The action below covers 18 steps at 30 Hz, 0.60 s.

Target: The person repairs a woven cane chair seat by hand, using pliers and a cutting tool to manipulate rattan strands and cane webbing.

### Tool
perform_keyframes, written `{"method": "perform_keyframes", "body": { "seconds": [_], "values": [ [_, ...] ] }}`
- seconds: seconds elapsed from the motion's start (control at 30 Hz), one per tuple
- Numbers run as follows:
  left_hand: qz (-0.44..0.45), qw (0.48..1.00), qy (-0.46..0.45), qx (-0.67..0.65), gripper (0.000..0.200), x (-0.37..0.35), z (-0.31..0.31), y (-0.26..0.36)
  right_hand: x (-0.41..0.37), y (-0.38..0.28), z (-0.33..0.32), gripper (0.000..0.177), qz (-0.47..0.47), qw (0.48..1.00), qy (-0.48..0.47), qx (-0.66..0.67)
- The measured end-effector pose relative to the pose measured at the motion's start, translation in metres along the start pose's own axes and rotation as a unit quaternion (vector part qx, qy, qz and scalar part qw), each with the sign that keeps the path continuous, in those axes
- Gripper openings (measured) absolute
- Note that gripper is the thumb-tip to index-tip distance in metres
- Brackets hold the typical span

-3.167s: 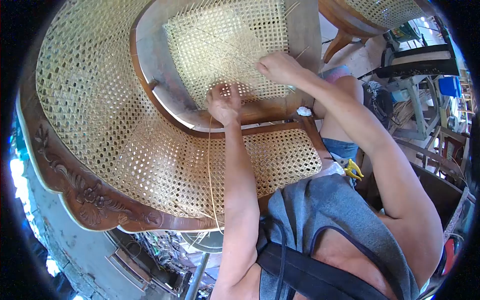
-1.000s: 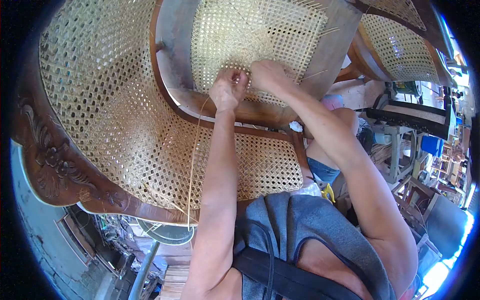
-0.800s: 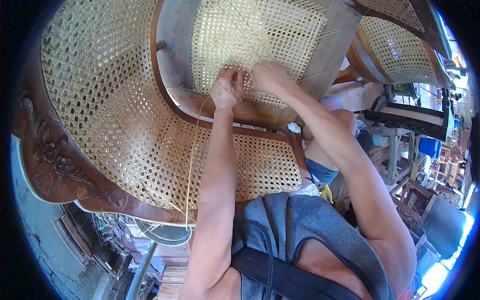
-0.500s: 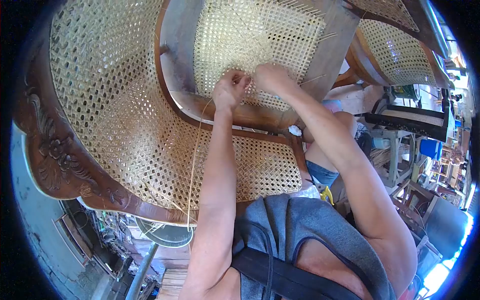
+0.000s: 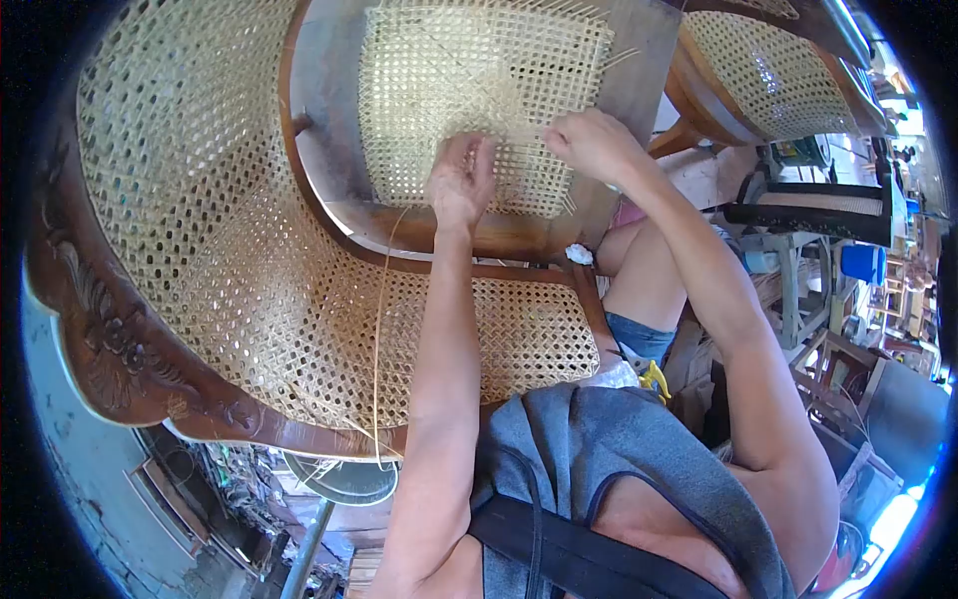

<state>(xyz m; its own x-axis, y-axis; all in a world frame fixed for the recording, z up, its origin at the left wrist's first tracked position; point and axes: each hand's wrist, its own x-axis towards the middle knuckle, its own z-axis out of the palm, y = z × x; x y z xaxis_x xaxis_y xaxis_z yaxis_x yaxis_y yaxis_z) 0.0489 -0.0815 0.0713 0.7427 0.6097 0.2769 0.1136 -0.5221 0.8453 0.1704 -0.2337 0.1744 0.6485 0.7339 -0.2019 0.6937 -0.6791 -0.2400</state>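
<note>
A woven cane panel [image 5: 489, 60] fills a wooden seat frame [image 5: 334, 150], with loose strand ends sticking out along its top and right edges. My left hand [image 5: 461, 182] rests at the panel's lower part, fingers curled; whatever they hold is hidden. To its right, my right hand [image 5: 594, 145] is raised near the panel's right side. Its fingertips are pinched on what looks like a thin cane strand, hard to make out against the weave. A long pale cane length [image 5: 379, 329] hangs left of my left forearm, down toward a bucket.
A large caned backrest with a carved wooden rim [image 5: 120, 339] curves round the left and below. The bucket [image 5: 344, 482] stands under its lower edge. Another caned chair piece [image 5: 773, 85] is at upper right. A white lump [image 5: 579, 255] sits on the frame corner, near a person's bare leg [image 5: 644, 280].
My right hand has moved right, away from my left hand, with its fingers still closed. My left hand stays near the lower panel. The whole view has shifted slightly.
</note>
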Motion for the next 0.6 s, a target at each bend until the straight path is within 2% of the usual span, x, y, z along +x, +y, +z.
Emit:
{"method": "perform_keyframes", "body": {
  "seconds": [0.03, 0.07, 0.1, 0.13, 0.2, 0.23, 0.3, 0.33, 0.37, 0.43, 0.53, 0.6],
  "values": [
    [0.002, 1.0, -0.003, -0.003, 0.023, 0.0, 0.005, 0.003, -0.004, -0.002, -0.002, 0.03, 0.005, 1.0, 0.001, 0.0],
    [-0.029, 0.983, -0.056, -0.171, 0.019, 0.002, 0.009, 0.004, -0.005, -0.007, -0.002, 0.029, -0.007, 1.0, 0.009, 0.019],
    [-0.061, 0.935, -0.108, -0.331, 0.014, 0.003, 0.012, 0.003, -0.003, -0.012, -0.002, 0.029, -0.021, 0.999, 0.016, 0.039],
    [-0.059, 0.936, -0.11, -0.33, 0.014, 0.004, 0.013, -0.001, 0.002, -0.015, 0.0, 0.029, -0.02, 0.999, 0.018, 0.04],
    [-0.122, 0.904, -0.087, -0.4, 0.007, 0.005, 0.01, -0.012, 0.014, -0.019, 0.008, 0.029, -0.029, 0.998, -0.012, 0.06],
    [-0.121, 0.904, -0.091, -0.4, 0.007, 0.005, 0.008, -0.015, 0.022, -0.019, 0.021, 0.029, -0.026, 0.998, -0.01, 0.062],
    [-0.093, 0.963, -0.024, -0.252, 0.009, 0.001, 0.003, -0.021, 0.036, -0.026, 0.044, 0.039, -0.001, 0.995, -0.095, 0.031],
    [-0.146, 0.967, -0.022, -0.207, 0.01, 0.001, -0.002, -0.025, 0.036, -0.03, 0.048, 0.036, 0.015, 0.993, -0.111, 0.032],
    [-0.147, 0.967, -0.023, -0.208, 0.01, 0.002, -0.002, -0.029, 0.035, -0.033, 0.051, 0.036, 0.016, 0.993, -0.112, 0.032],
    [-0.103, 0.988, 0.003, -0.112, 0.015, 0.001, 0.0, -0.034, 0.035, -0.039, 0.056, 0.027, 0.048, 0.996, -0.069, 0.009],
    [-0.153, 0.982, -0.021, -0.107, 0.015, 0.002, 0.0, -0.033, 0.042, -0.047, 0.058, 0.024, 0.048, 0.994, -0.093, -0.005],
    [-0.141, 0.985, -0.02, -0.094, 0.016, 0.005, 0.003, -0.034, 0.047, -0.053, 0.054, 0.023, 0.053, 0.993, -0.101, 0.002]
  ]
}}
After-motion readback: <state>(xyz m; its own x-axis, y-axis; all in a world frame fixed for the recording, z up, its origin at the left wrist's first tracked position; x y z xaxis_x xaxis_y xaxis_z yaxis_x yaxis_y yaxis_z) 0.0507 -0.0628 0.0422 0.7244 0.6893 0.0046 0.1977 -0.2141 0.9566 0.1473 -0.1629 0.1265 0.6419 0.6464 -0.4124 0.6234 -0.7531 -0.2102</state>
